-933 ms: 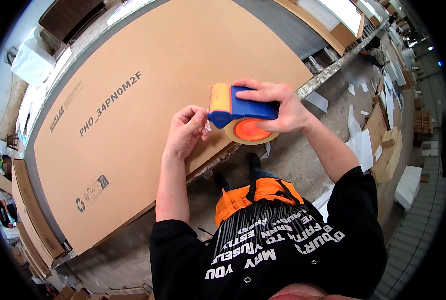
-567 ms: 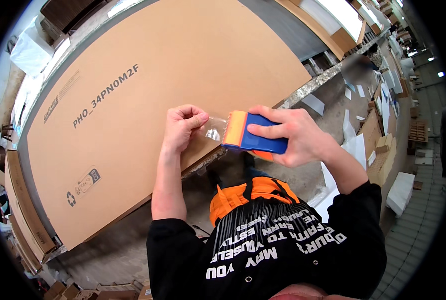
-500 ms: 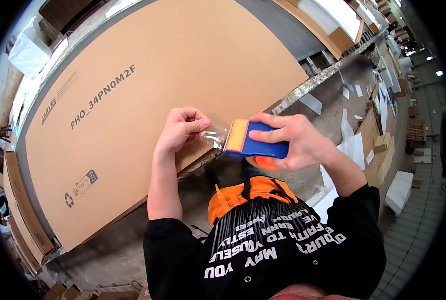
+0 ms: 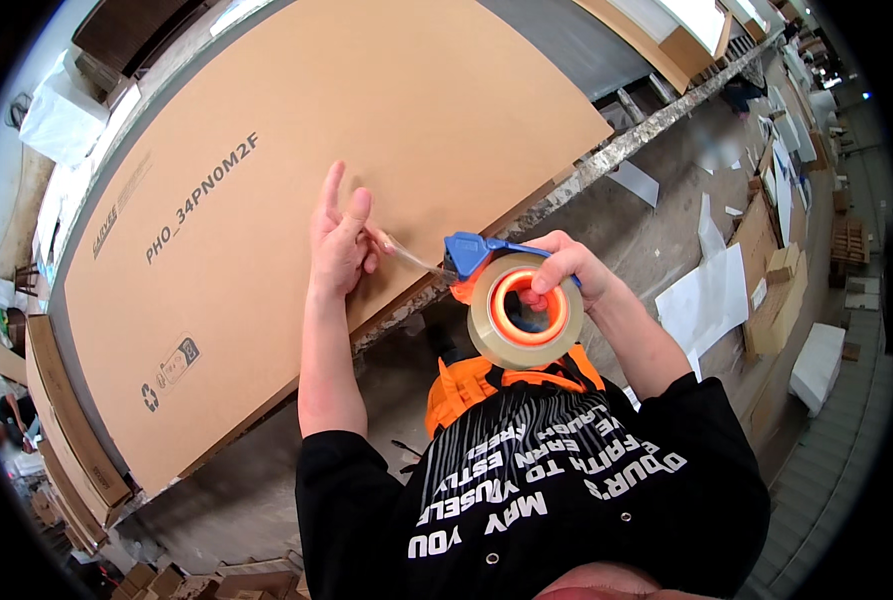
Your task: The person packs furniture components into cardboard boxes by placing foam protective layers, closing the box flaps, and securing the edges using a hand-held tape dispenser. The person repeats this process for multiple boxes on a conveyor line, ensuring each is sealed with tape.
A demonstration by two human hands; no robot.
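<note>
In my right hand (image 4: 571, 275) is a blue and orange tape dispenser (image 4: 471, 252). Its roll of clear packing tape (image 4: 486, 325) faces up, with my thumb at the orange hub. A twisted strip of tape (image 4: 416, 260) stretches from the dispenser to my left hand (image 4: 341, 240), where the curled lower fingers hold its end. The index finger and thumb of that hand point away, spread apart. Below my left hand lies a large flat cardboard box (image 4: 296, 90); the dispenser is beside its near edge.
The box rests on a worn-edged table (image 4: 636, 135). Flat cartons (image 4: 71, 430) stand at the left end. White sheets (image 4: 701, 300) and cardboard scraps lie on the floor to the right. An orange bag-like item (image 4: 461, 390) is at my waist.
My right hand has turned the dispenser, bringing the roll's round face into view. My left index finger and thumb have spread from their pinch, and the tape strip has twisted narrow.
</note>
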